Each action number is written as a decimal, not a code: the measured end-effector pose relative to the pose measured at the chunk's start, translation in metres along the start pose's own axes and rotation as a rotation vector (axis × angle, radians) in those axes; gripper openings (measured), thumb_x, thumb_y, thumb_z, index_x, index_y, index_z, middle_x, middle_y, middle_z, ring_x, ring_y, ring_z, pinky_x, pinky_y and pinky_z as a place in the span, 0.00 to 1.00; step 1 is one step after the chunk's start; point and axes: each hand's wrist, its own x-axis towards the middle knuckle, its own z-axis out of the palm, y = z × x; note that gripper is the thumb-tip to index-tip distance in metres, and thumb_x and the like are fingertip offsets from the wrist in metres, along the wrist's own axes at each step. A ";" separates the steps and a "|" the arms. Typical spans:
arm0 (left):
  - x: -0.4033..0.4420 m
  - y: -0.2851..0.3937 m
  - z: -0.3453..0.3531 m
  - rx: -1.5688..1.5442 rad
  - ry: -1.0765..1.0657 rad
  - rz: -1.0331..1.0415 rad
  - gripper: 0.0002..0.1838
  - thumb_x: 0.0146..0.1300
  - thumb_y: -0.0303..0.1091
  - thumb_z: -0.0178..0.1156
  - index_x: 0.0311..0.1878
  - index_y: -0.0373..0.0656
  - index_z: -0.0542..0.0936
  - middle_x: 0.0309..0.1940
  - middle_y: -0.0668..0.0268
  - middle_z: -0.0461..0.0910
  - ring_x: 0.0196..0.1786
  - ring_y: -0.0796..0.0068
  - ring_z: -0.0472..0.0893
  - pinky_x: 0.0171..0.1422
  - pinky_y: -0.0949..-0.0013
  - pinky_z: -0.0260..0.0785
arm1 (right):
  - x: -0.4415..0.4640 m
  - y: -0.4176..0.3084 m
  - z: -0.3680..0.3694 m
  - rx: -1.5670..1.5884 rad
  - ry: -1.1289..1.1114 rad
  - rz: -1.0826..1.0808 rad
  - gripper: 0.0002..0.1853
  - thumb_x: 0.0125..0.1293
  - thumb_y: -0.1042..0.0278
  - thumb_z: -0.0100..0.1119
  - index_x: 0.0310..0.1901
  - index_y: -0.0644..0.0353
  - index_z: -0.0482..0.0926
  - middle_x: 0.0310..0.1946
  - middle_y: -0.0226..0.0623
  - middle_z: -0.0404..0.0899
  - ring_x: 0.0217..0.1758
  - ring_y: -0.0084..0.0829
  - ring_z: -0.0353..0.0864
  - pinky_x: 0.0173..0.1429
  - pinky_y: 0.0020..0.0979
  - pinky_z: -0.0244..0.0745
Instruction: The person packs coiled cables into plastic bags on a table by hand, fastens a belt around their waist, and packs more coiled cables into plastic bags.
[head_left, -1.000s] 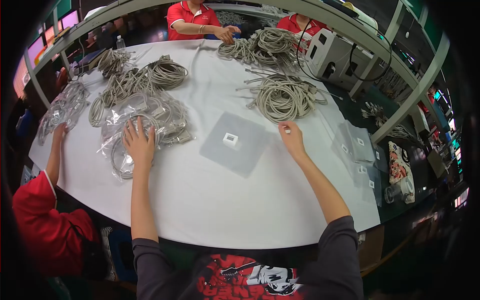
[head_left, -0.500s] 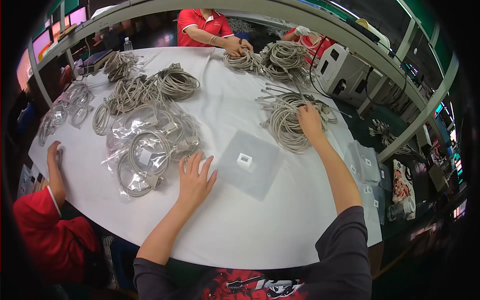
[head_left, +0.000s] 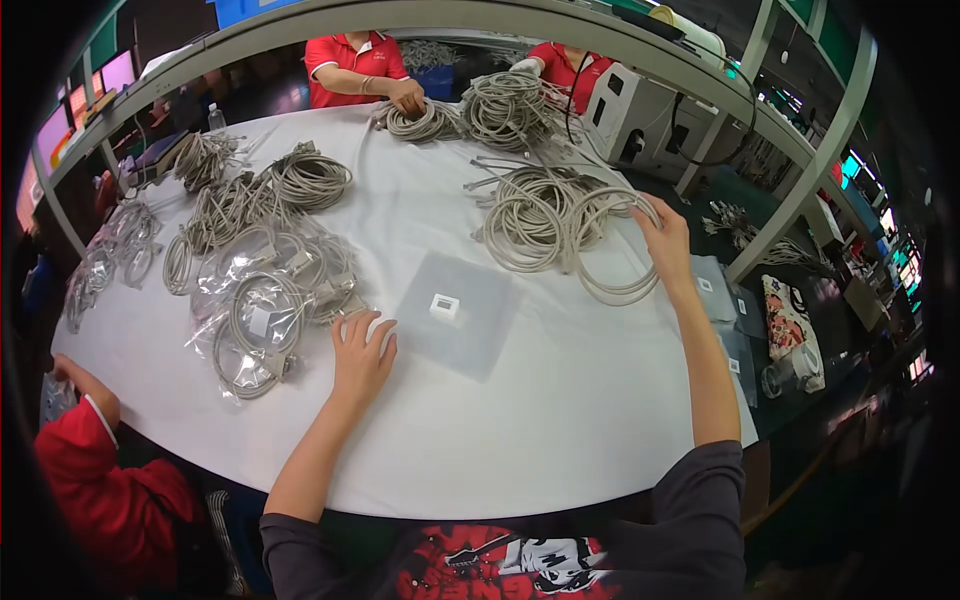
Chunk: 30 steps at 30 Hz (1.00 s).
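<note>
My right hand (head_left: 664, 240) is closed around one side of a coiled grey cable (head_left: 612, 291), drawn out to the right edge of a loose cable pile (head_left: 532, 222). Part of that coil still lies over the pile. My left hand (head_left: 362, 358) rests on the white tabletop with its fingers spread and nothing in them. Just beyond its fingertips are bagged cables (head_left: 262, 312) in clear plastic, with pale connectors showing. Between my hands lies a flat translucent plastic bag stack (head_left: 458, 330) with a small white label (head_left: 445, 306).
More cable bundles (head_left: 262, 196) lie at the back left, others (head_left: 508, 110) at the far side. A red-shirted person's hand (head_left: 406, 97) touches a coil there. Another person's arm (head_left: 88, 392) is at the left edge. A metal frame bar (head_left: 400, 22) crosses overhead.
My right hand has moved right from the top of the pile, pulling out a cable coil. My left hand stays spread near the bagged cables. The whole view has shifted slightly.
</note>
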 end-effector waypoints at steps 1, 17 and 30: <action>0.000 0.002 -0.001 -0.002 -0.001 0.007 0.12 0.53 0.28 0.59 0.43 0.46 0.76 0.45 0.62 0.72 0.53 0.64 0.70 0.62 0.53 0.51 | -0.008 0.001 -0.006 -0.107 0.045 -0.172 0.13 0.58 0.67 0.60 0.44 0.60 0.76 0.14 0.31 0.63 0.20 0.22 0.64 0.29 0.28 0.65; -0.016 0.184 -0.043 -1.403 -0.999 -0.256 0.13 0.61 0.33 0.56 0.46 0.37 0.77 0.37 0.64 0.79 0.46 0.73 0.76 0.55 0.71 0.65 | -0.109 -0.065 -0.032 0.808 -0.612 0.631 0.11 0.65 0.59 0.52 0.30 0.57 0.70 0.20 0.22 0.60 0.24 0.18 0.59 0.40 0.22 0.62; -0.037 0.200 -0.033 -2.034 0.146 -0.875 0.29 0.69 0.44 0.41 0.66 0.37 0.48 0.46 0.56 0.73 0.43 0.67 0.77 0.55 0.63 0.66 | -0.232 -0.095 0.002 1.375 -0.315 0.756 0.11 0.70 0.61 0.40 0.30 0.56 0.63 0.19 0.24 0.57 0.25 0.19 0.56 0.43 0.25 0.62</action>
